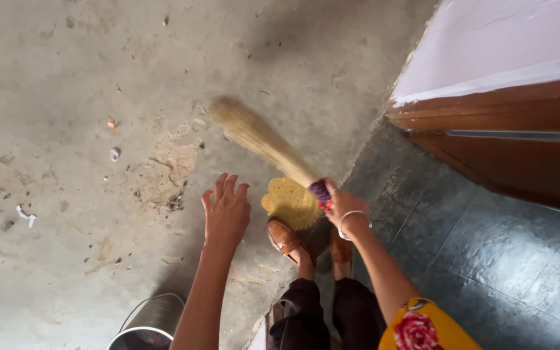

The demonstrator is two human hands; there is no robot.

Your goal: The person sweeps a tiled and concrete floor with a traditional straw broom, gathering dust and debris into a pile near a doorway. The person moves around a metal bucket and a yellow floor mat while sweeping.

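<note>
The broom [260, 139] is over the dusty floor [66, 78], gripped tight in the right hand [343, 206]. The left hand [226, 210] is open and empty. It looks like mid-sweep; next, push the dirt [173, 165] together.

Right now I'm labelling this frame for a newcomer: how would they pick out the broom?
Start at the brown wooden door on the right and drop to the right hand with its silver bangle. It grips the straw-coloured grass broom by its purple-bound handle; it's the only long, blurred bundle slanting across the grey concrete floor.
</note>
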